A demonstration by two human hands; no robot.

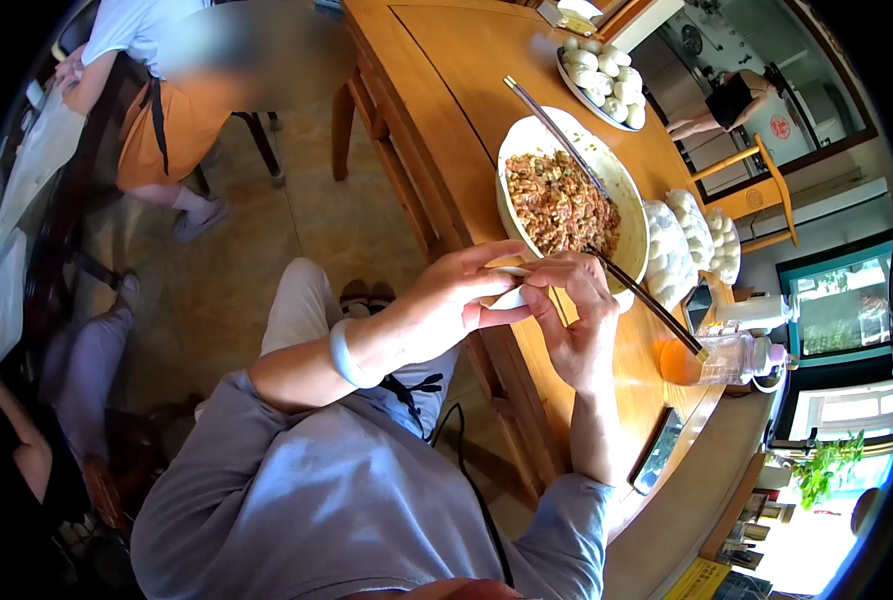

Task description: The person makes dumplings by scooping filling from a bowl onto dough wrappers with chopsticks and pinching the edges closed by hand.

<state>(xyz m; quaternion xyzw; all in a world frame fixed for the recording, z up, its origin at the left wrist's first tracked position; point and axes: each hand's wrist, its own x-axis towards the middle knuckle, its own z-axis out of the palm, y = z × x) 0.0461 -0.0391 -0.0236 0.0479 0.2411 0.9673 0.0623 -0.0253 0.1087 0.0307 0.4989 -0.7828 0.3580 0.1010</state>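
Observation:
Both hands pinch one small white dumpling wrapper (509,299), which looks folded between the fingertips. My left hand (444,305), with a pale bangle on its wrist, holds it from the left side. From the right, my right hand (578,318) presses its edge with thumb and fingers. Whether filling lies inside is hidden. Just beyond the hands stands a large white bowl (631,205) of minced filling (558,205). A pair of dark chopsticks (656,310) rests apart: one lies across the far rim, the other sticks out over the near right side.
On the wooden table (436,90) are a plate of round white buns or dumplings (601,80), filled plastic bags (671,255), a bottle of orange liquid (706,358) and a phone (656,450). A person in orange shorts (166,130) is at another table; another person (736,100) is in the far room.

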